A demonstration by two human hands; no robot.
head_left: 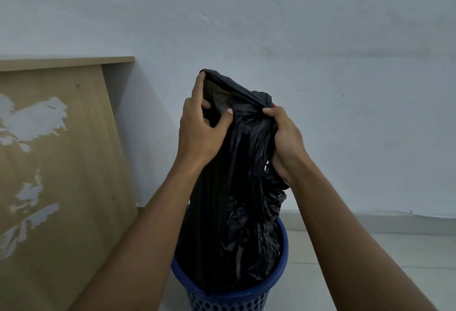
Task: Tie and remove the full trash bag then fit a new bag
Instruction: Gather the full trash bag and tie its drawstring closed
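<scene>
— Where is the trash bag in the head view?
— The black trash bag [237, 187] rises tall out of a blue perforated bin [222, 304]. Its lower part sits inside the rim, and its top is up in front of the pale wall [320, 39].
— And the bin?
— It stands on the tiled floor [370, 261], near the foot of the wall. It is just beside a wooden panel [61, 162] at the left, whose surface is peeled in pale patches.
— What about the left hand?
— The left hand [197, 135] holds the bag's upper left edge. Its grip is curled, with fingers over the top of the mouth and the thumb pressed onto the plastic. The mouth gapes slightly there.
— And the right?
— The right hand [286, 142] has its grip clenched round gathered plastic at the bag's right side. A speck of red shows just behind its fingers, and I cannot tell what it is.
</scene>
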